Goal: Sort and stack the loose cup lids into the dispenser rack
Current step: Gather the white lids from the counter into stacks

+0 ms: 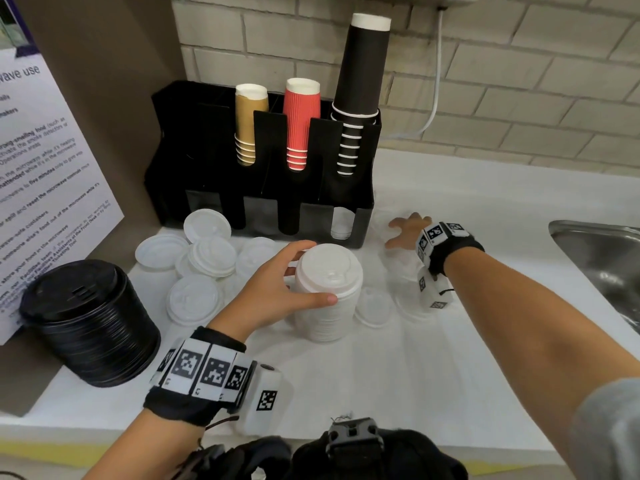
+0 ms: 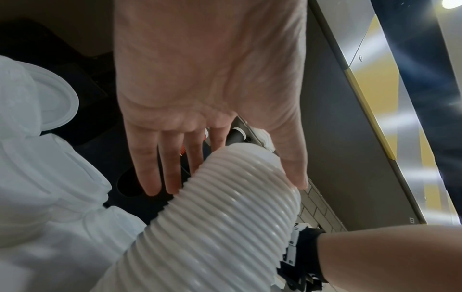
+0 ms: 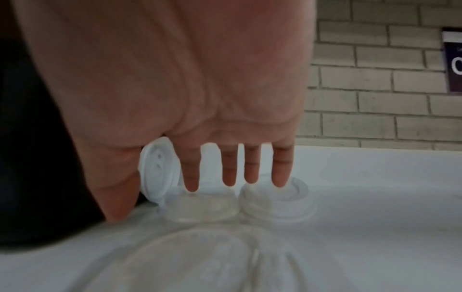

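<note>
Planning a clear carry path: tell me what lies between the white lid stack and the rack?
Head view: white lid stack, rack; between them bare counter and one loose lid.

steel sink (image 1: 599, 251) set into white counter (image 1: 450, 358) at right. laminated microwave notice (image 1: 38, 181) leaning at left. white cable (image 1: 437, 81) running down pale brick wall (image 1: 519, 81).

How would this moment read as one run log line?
left hand: holds white lid stack | right hand: open, reaching for clear lids beside rack | loose lids: unsorted
</note>
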Motion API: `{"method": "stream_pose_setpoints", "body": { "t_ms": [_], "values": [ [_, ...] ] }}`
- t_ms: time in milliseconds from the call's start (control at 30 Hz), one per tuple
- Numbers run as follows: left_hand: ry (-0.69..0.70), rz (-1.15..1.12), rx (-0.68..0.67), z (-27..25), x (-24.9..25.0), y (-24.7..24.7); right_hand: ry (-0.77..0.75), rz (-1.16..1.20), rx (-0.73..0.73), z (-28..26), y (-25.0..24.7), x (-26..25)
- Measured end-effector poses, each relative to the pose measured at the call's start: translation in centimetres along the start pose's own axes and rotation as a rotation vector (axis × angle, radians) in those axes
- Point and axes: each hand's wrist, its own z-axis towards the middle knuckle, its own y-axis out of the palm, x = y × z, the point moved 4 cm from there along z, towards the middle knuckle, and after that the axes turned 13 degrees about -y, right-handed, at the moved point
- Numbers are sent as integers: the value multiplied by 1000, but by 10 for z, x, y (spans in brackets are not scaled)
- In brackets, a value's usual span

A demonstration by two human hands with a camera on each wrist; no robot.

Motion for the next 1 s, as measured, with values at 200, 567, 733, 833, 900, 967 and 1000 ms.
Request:
{"method": "stream_pose_setpoints", "body": {
  "t_ms": [200,567,733,833,900,967,1000],
  "values": [
    [-5,3,-1,1,0,0,10,-133,-13,18,5,-7],
    [4,6,-14,0,-1,-2,19,201,179,12,-7,-9],
    [0,18,-17,1,-2,0,-39,679,406,-35,-46,-22],
    [4,-3,-15,2,-2,2,-185,888,486,-72,-55,-45],
    [11,-23,-22,2,-3,3,-294,973,513,-97,-51,-62],
    [18,-34,-30,2,-5,4,-420,1022,523,-121,-43,-79],
    [19,-39,-33,2,-6,4,-480,1039,529,-130,-38,-87]
  ]
}}
